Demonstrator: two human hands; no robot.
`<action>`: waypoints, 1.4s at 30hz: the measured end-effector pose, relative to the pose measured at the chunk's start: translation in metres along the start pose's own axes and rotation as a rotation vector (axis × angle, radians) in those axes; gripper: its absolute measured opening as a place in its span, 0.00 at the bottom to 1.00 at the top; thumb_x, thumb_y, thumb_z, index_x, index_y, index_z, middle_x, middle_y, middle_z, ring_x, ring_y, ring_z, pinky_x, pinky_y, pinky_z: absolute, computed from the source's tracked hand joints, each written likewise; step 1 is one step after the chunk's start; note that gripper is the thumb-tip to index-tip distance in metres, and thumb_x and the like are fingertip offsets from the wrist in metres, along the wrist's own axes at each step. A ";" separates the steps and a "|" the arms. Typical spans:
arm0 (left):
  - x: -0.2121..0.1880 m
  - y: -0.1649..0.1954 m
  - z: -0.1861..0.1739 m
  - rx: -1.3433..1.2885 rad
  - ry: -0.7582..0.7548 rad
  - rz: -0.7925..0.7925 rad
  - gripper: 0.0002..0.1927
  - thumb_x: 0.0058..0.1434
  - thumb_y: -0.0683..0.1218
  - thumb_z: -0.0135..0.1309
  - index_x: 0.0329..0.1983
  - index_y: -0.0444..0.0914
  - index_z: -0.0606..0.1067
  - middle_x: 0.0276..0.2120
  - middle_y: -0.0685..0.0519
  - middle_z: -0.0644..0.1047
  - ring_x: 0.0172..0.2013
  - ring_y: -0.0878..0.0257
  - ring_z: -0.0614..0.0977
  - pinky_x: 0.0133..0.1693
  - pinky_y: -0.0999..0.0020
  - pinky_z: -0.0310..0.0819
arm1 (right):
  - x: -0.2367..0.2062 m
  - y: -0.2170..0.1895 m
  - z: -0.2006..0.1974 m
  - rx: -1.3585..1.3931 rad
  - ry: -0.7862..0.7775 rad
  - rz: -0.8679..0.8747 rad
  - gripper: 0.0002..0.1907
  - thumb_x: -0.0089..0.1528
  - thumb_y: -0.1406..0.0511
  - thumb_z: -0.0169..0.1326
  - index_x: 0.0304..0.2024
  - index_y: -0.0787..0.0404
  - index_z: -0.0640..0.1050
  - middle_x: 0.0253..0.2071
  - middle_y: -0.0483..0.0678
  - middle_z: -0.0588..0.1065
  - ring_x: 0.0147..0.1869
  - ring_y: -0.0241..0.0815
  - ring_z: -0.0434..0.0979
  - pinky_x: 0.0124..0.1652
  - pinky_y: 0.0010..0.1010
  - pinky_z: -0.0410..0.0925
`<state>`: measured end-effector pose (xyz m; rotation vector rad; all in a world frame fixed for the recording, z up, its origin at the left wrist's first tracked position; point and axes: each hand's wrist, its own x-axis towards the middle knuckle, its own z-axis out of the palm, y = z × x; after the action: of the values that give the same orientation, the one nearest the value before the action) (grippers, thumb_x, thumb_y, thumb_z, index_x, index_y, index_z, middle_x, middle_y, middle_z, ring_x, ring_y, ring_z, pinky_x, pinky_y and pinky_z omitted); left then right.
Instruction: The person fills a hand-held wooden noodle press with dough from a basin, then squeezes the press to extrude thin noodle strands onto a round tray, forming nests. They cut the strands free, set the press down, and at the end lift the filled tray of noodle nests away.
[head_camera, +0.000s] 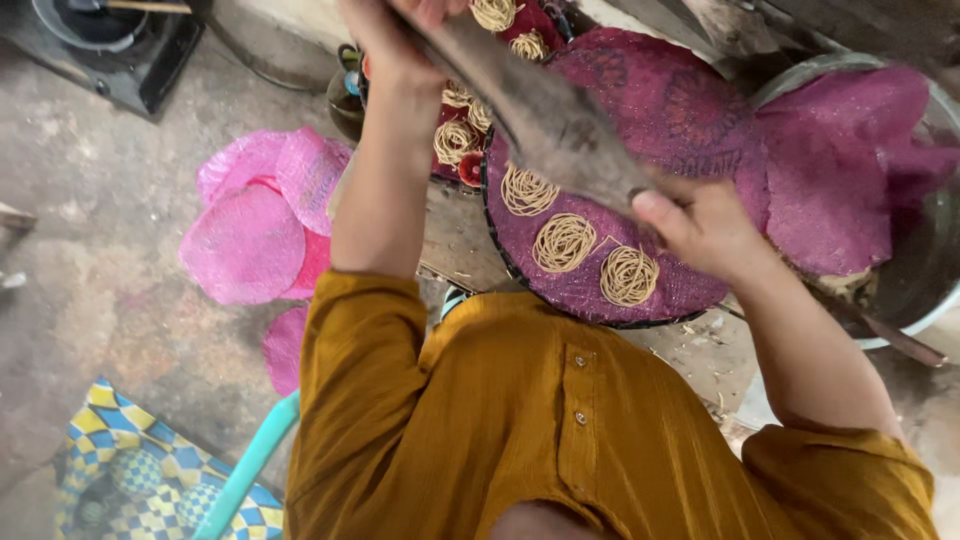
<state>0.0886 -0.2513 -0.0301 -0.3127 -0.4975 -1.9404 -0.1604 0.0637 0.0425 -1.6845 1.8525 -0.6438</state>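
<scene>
Both hands, left hand (385, 45) and right hand (700, 225), clench a blurred wooden press (545, 115) over the purple mat (690, 110), positioned above noodle coils (565, 242).

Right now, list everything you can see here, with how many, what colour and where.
Noodle coils: three clear ones plus more behind, pale yellow, on the near mat.
Round mat: one, purple mesh, centre right.
Loose mats: several, pink, stacked on the floor at left.
Long tool: one, grey, blurred, held over the coils.
Metal basin: one, silver, right edge, a purple mat draped over it.
Stove: one, black, top left.
Checked cloth: one, blue and yellow, bottom left.
Left hand: grips the tool's far end.
Right hand: grips its near end.
</scene>
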 end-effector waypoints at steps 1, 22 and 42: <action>-0.008 0.007 0.007 -0.001 -0.020 0.004 0.26 0.67 0.66 0.39 0.34 0.42 0.74 0.16 0.57 0.66 0.17 0.64 0.69 0.25 0.65 0.65 | -0.003 0.000 0.004 0.005 0.001 -0.123 0.28 0.70 0.46 0.49 0.55 0.63 0.78 0.55 0.50 0.77 0.42 0.35 0.78 0.44 0.32 0.71; 0.004 -0.050 0.012 -0.079 -0.234 -0.220 0.27 0.70 0.69 0.36 0.35 0.44 0.71 0.25 0.59 0.69 0.29 0.65 0.71 0.40 0.65 0.67 | -0.015 0.055 0.015 0.042 -0.024 0.184 0.24 0.67 0.50 0.53 0.46 0.66 0.81 0.25 0.55 0.77 0.29 0.43 0.76 0.30 0.36 0.68; -0.076 -0.302 0.240 1.975 -1.100 -0.378 0.09 0.47 0.50 0.62 0.30 0.42 0.79 0.30 0.44 0.80 0.31 0.47 0.83 0.33 0.50 0.76 | -0.142 0.023 -0.133 -0.744 0.825 -0.213 0.19 0.68 0.65 0.60 0.56 0.71 0.72 0.44 0.62 0.74 0.50 0.59 0.75 0.49 0.47 0.71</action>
<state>-0.1583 0.0313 0.0871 0.1096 -2.8680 -0.5693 -0.2582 0.2051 0.1362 -2.3300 2.7496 -0.8986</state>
